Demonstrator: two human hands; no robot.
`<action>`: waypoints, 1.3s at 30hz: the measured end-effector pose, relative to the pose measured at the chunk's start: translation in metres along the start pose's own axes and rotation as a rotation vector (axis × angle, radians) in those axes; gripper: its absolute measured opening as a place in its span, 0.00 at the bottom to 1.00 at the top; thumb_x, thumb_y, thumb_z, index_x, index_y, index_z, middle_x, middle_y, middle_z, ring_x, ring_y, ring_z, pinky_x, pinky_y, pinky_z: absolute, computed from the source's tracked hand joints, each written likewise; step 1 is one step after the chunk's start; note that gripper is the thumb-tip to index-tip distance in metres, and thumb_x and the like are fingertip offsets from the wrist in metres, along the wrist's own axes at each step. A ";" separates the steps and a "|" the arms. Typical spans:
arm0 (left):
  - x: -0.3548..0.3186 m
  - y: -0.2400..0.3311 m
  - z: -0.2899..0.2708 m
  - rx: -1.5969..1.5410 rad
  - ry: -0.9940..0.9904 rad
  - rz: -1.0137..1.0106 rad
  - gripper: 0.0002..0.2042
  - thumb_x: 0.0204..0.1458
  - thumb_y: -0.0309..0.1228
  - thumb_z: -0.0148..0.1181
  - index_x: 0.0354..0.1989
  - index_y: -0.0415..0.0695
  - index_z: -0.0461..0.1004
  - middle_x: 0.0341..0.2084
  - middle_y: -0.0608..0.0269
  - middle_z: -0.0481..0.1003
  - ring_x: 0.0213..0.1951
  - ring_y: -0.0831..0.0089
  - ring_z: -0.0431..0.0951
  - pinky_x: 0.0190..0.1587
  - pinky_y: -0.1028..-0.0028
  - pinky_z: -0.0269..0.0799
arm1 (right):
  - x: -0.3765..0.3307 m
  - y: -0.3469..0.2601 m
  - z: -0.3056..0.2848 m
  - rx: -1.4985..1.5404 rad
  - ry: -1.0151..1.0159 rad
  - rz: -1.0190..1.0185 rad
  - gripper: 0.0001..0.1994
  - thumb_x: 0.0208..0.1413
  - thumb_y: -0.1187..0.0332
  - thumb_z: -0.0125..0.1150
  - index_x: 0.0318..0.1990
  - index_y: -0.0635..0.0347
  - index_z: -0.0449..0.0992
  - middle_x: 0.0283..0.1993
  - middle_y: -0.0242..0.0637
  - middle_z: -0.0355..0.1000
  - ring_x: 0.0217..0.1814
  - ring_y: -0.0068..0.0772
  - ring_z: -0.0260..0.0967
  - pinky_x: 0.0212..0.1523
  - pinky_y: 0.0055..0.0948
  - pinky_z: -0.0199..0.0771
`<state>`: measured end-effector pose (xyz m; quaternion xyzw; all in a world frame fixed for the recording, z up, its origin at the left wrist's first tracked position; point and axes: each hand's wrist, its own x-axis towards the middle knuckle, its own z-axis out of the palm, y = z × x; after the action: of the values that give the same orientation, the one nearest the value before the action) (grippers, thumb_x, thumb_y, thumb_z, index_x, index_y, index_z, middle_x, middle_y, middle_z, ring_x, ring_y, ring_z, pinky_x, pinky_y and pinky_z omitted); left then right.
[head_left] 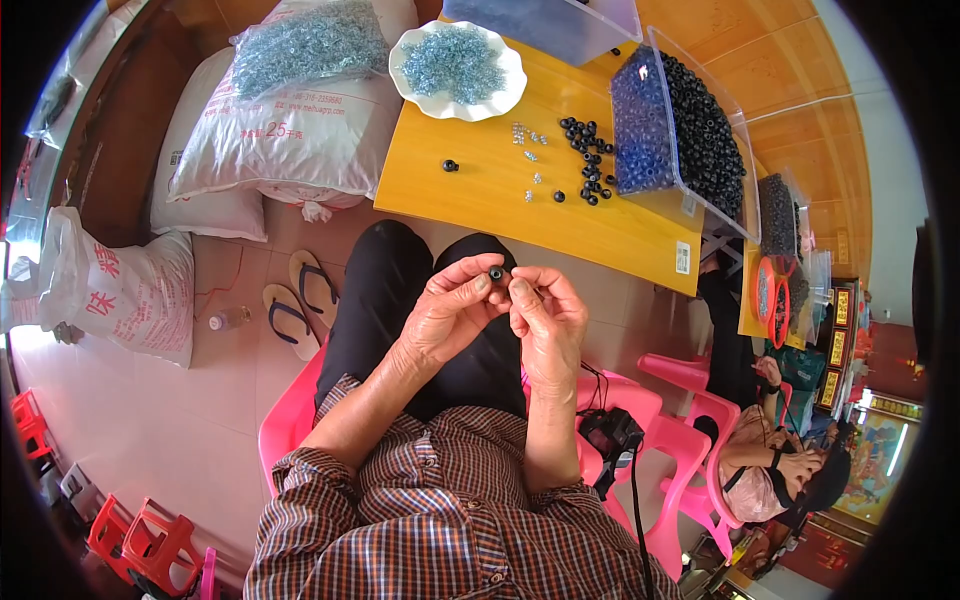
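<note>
From my remote seat, I had the left hand [445, 305] at the middle of the view, thumb and forefinger pinched around a black bead [496, 273], its hole facing up toward me. The right hand [550, 310] met it just beside the bead, thumb drawn in against curled fingers; whether those fingertips gripped anything small, I could not tell. I judged the step to be close fingertip work on that one bead, above the lap. The next move, to my mind, called for a steady left pinch and fine right-hand alignment with the hole.

Beyond the hands, the yellow table [430, 190] bore a lone dark bead [451, 166], a scatter of clear pieces [531, 156] and a loose group of black beads [590, 160]. Farther out stood a scalloped white plate [455, 113] heaped with clear bits, and a bin holding more black beads [705, 140].
</note>
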<state>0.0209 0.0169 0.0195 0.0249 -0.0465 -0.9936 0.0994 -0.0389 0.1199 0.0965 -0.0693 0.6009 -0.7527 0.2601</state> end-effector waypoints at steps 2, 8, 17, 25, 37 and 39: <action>-0.001 0.001 -0.001 0.002 0.013 -0.006 0.13 0.56 0.24 0.56 0.51 0.40 0.73 0.38 0.61 0.77 0.37 0.72 0.75 0.48 0.66 0.72 | 0.000 0.000 0.001 -0.006 0.002 0.005 0.06 0.56 0.76 0.59 0.40 0.65 0.74 0.31 0.30 0.71 0.21 0.12 0.58 0.21 0.13 0.55; 0.001 0.001 -0.001 0.017 0.022 -0.016 0.12 0.55 0.24 0.57 0.49 0.40 0.74 0.38 0.61 0.77 0.37 0.72 0.76 0.48 0.65 0.72 | 0.001 0.003 -0.001 -0.023 0.019 0.011 0.06 0.56 0.76 0.60 0.40 0.64 0.74 0.30 0.29 0.71 0.22 0.12 0.59 0.21 0.13 0.55; 0.003 0.003 0.000 0.114 0.041 -0.003 0.10 0.54 0.22 0.56 0.44 0.40 0.74 0.36 0.60 0.77 0.38 0.70 0.76 0.45 0.64 0.72 | 0.008 0.010 -0.003 -0.154 0.020 0.013 0.06 0.54 0.72 0.64 0.37 0.62 0.75 0.25 0.28 0.72 0.22 0.12 0.63 0.22 0.12 0.63; 0.007 0.003 -0.004 0.134 0.081 -0.003 0.08 0.54 0.23 0.56 0.42 0.40 0.74 0.35 0.59 0.76 0.37 0.69 0.75 0.43 0.63 0.73 | 0.014 0.010 -0.005 -0.173 -0.004 0.040 0.04 0.55 0.75 0.61 0.37 0.64 0.75 0.27 0.29 0.73 0.25 0.13 0.64 0.25 0.14 0.64; 0.018 0.001 -0.007 0.108 0.105 -0.025 0.07 0.53 0.24 0.58 0.40 0.41 0.75 0.32 0.61 0.73 0.34 0.74 0.70 0.43 0.69 0.67 | 0.090 0.000 -0.069 -0.808 0.426 -0.581 0.10 0.53 0.78 0.60 0.43 0.63 0.76 0.35 0.32 0.71 0.28 0.18 0.64 0.28 0.17 0.67; 0.019 0.000 -0.006 0.117 0.117 -0.034 0.06 0.53 0.24 0.58 0.39 0.41 0.75 0.32 0.61 0.73 0.33 0.74 0.70 0.42 0.70 0.67 | 0.109 0.002 -0.081 -0.905 0.464 -0.598 0.11 0.52 0.78 0.60 0.44 0.62 0.76 0.37 0.34 0.70 0.28 0.21 0.64 0.28 0.19 0.68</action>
<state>0.0024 0.0122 0.0124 0.0895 -0.0981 -0.9876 0.0835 -0.1648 0.1380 0.0502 -0.1735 0.8578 -0.4576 -0.1572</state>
